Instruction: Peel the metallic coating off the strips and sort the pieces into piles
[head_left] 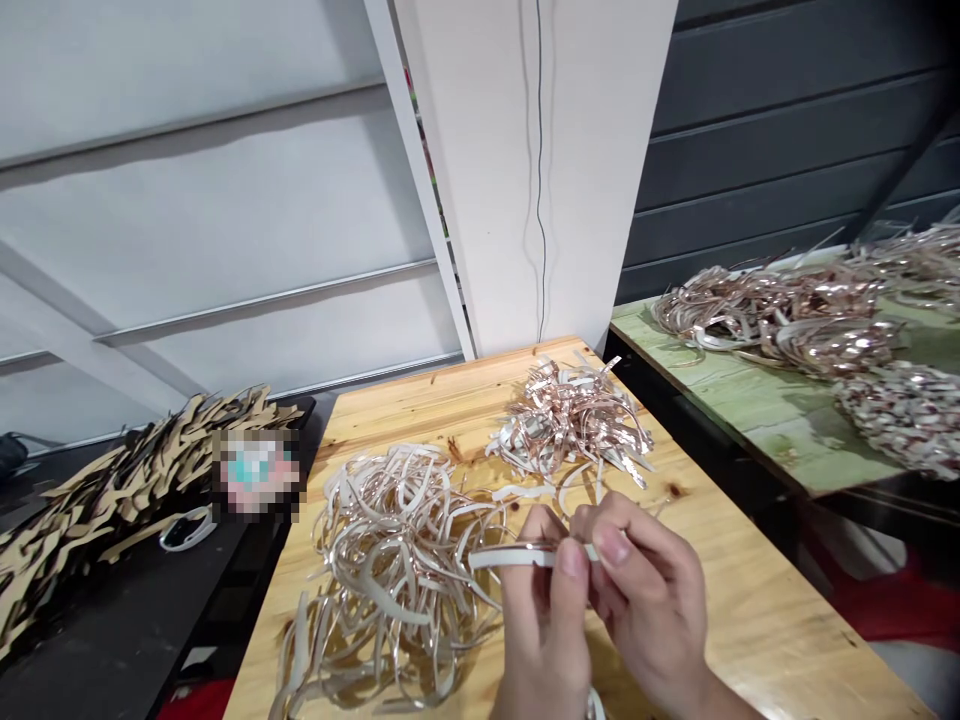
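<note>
Both my hands meet low in the middle of the view over a wooden table (750, 600). My left hand (544, 620) and my right hand (645, 590) are closed in pinches on one thin pale strip (514, 556) that bends into a loop to the left. Just left of my hands lies a tangled pile of pale loose strips (390, 560). Behind my hands sits a smaller heap of shiny rose-gold strips (570, 415).
A green table (750, 410) at the right carries large heaps of shiny strips (795, 310). A dark surface (112, 620) at the left holds a pile of tan cut pieces (97, 490) and a white ring (186, 528). A white pillar (525, 170) stands behind.
</note>
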